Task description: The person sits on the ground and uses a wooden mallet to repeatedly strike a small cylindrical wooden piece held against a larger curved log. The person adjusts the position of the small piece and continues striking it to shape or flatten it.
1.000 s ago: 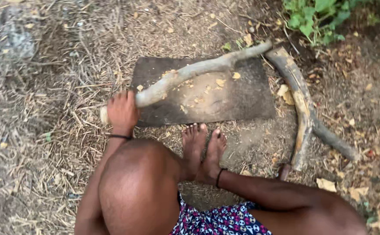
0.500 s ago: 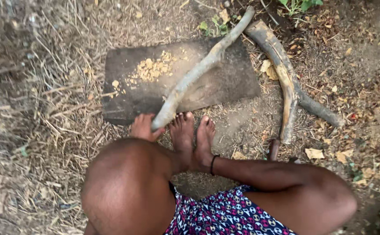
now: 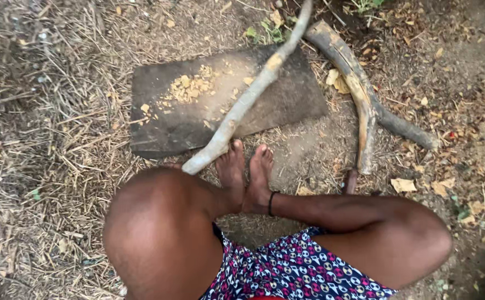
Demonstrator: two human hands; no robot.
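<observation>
A long pale stick (image 3: 248, 100) lies slanted across a dark flat wooden board (image 3: 164, 125), its near end stopping just in front of my bare feet (image 3: 246, 175). Yellow wood chips (image 3: 189, 88) are scattered over the board. Only a sliver of my left hand (image 3: 167, 165) shows above my left knee (image 3: 159, 233), right beside the stick's near end; its fingers are hidden. My right hand is out of sight. A dark band circles my ankle (image 3: 271, 203).
A thick curved branch (image 3: 359, 94) lies on the ground right of the board, with a dark handle-like piece (image 3: 352, 180) at its near end. Dry straw and dead leaves cover the soil. Green plants (image 3: 264, 30) grow beyond the board.
The stick has swung from lying across the board's far side to a steep slant, its near end drawn in to my feet. My left hand has dropped behind my knee.
</observation>
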